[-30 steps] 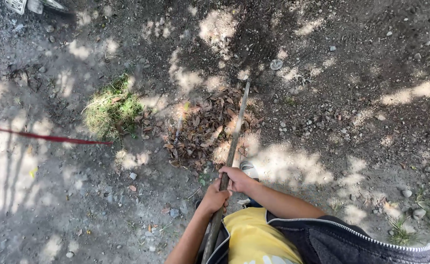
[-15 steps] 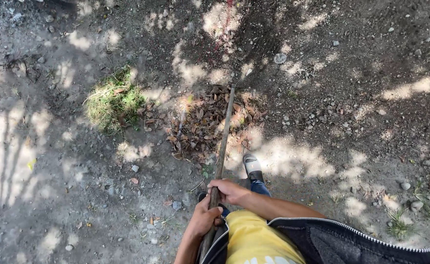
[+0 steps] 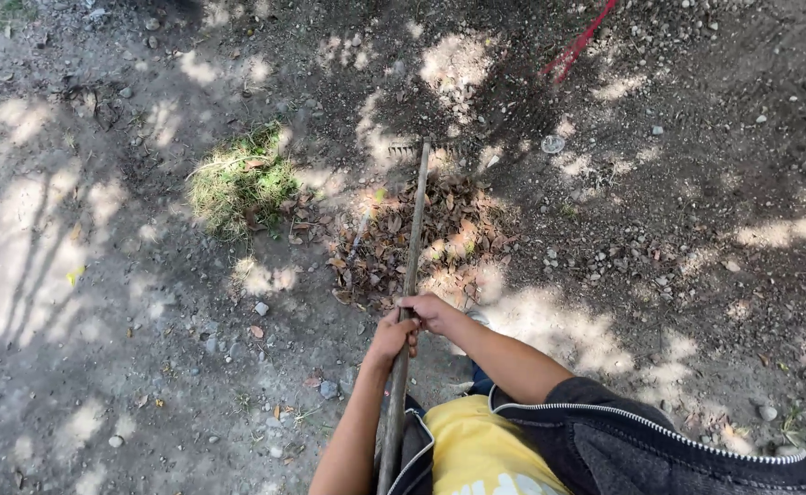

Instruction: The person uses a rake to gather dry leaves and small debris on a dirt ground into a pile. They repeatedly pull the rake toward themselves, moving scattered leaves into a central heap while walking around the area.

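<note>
A long wooden rake handle (image 3: pixel 414 229) runs from my body out over the dirt, and its toothed head (image 3: pixel 409 148) rests on the ground just beyond a pile of dry brown leaves (image 3: pixel 421 240). My left hand (image 3: pixel 392 335) is wrapped around the handle low down. My right hand (image 3: pixel 430 312) grips the same handle just above it, the two hands touching. Both forearms reach forward from a yellow shirt and dark zipped jacket.
A clump of cut green grass (image 3: pixel 241 181) lies left of the leaf pile. A red tool (image 3: pixel 575 44) pokes in at the top right. Small stones dot the bare dirt (image 3: pixel 109 302), which is dappled with sun and shade.
The rake has been pushed farther out, its head now past the leaf pile. The view shifted, and a red tool shows at the top right.
</note>
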